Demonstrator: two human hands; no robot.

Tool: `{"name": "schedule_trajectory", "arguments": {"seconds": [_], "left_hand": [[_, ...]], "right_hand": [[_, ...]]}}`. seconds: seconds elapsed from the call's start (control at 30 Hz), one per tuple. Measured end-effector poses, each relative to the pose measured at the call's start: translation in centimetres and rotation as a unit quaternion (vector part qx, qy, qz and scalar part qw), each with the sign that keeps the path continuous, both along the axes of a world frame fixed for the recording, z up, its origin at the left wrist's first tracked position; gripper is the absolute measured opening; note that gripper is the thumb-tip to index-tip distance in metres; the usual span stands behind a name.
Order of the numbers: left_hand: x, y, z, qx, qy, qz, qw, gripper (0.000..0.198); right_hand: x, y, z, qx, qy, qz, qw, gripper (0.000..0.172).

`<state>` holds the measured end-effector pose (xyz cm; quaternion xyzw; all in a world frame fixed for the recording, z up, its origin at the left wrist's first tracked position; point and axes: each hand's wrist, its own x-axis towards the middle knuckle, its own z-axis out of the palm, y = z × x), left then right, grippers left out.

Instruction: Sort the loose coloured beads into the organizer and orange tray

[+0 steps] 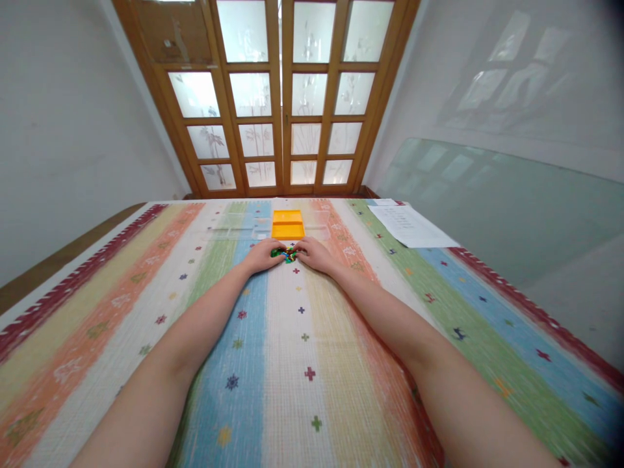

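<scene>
A small heap of shiny pieces in green, blue, yellow and red (290,255) lies on the striped tablecloth between my two hands; the pieces are too small to name. My left hand (263,255) curls around the heap's left side, with green pieces between its thumb and fingers. From the right, my right hand (314,253) closes its bent fingers on the heap's other edge. Just beyond the hands rests a yellow-orange open tray (287,221), split by a crosswise ridge into two parts.
Clear plastic trays or lids (234,226) flank the yellow tray. White printed paper (412,225) lies at the far right of the striped tablecloth (292,377). A glass panel (487,214) leans along the right wall, and wooden glazed doors (281,97) stand behind the table.
</scene>
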<state>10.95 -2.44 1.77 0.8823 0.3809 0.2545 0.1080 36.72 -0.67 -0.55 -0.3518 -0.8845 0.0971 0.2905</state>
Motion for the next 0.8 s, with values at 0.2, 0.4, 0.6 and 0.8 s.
{"name": "schedule_trajectory", "arguments": {"seconds": [0.2,0.4,0.6,0.8], "left_hand": [[0.1,0.2,-0.3,-0.005,-0.015,0.01,1.0,0.027],[0.1,0.2,-0.3,-0.001,-0.012,0.021,1.0,0.026],[1.0,-0.1,-0.4,-0.016,-0.046,0.033,0.998,0.025],[2.3,-0.4,-0.5,-0.042,-0.139,0.079,0.986,0.023]], "right_hand": [[-0.1,-0.2,0.1,-0.001,0.0,-0.014,1.0,0.013],[-0.5,-0.7,0.5,-0.014,0.029,-0.032,0.999,0.012],[-0.7,-1.2,1.0,-0.013,0.053,-0.05,0.997,0.013],[-1.0,-1.4,1.1,0.0,0.075,-0.047,0.996,0.009]]}}
